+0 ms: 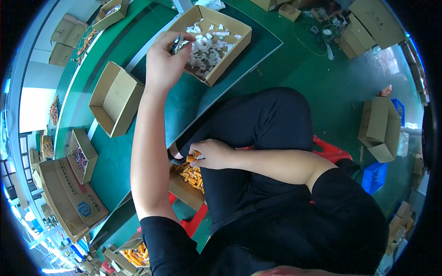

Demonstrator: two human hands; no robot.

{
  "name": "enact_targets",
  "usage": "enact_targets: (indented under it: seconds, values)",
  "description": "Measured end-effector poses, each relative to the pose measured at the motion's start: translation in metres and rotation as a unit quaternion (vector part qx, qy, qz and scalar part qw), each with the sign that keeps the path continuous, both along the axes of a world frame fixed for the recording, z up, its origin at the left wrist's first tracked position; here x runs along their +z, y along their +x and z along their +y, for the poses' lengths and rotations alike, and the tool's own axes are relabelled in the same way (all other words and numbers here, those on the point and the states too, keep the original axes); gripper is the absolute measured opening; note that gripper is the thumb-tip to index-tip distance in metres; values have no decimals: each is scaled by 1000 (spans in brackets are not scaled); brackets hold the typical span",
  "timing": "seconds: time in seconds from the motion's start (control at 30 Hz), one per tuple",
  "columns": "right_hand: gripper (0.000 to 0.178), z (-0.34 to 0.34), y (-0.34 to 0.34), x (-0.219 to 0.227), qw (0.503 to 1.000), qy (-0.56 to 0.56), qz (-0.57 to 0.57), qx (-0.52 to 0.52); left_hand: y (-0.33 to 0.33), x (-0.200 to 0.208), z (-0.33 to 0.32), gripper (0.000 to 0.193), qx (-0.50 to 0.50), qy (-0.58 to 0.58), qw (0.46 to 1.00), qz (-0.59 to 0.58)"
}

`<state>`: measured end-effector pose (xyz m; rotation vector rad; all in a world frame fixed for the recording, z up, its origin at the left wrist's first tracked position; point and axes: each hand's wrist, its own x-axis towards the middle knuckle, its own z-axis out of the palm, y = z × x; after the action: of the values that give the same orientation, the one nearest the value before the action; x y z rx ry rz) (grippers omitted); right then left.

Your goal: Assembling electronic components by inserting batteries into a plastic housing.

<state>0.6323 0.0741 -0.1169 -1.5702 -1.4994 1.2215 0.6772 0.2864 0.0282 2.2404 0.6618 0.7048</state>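
My left hand [164,59] is raised over the near edge of a cardboard tray [232,54] that holds several small white plastic parts [208,46]. Its fingers pinch a small dark metallic piece [177,43]. My right hand [212,154] rests low by my knee and grips a small orange cylinder [193,156]. Just below it sits a cardboard box of orange cylinders [191,175], partly hidden under the green table edge.
An empty cardboard tray [115,99] lies on the green table [152,46] left of my arm. More boxes of small parts [83,156] line the left side. A red stool [331,152], cartons [382,129] and blue crates [375,177] stand on the green floor.
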Motion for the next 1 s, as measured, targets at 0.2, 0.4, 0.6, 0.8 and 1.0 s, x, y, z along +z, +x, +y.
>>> enact_targets:
  seconds: [0.2,0.4,0.6,0.8,1.0]
  values:
    - [27,-2,0,-5,1000,26,2,-9,4,-4,-2,20,3,-66,997,-31]
    - [24,2,-2,-1,996,16,86,-32,0,-20,11,35,22,148,988,-45]
    - [27,5,21,23,894,-77,440,-38,-9,16,-7,28,99,28,986,128]
    - [27,0,36,40,792,-79,603,-50,-104,22,-57,34,157,20,987,-38]
    - [31,-1,38,44,813,-6,576,-84,-204,-50,-139,62,154,-239,924,-257]
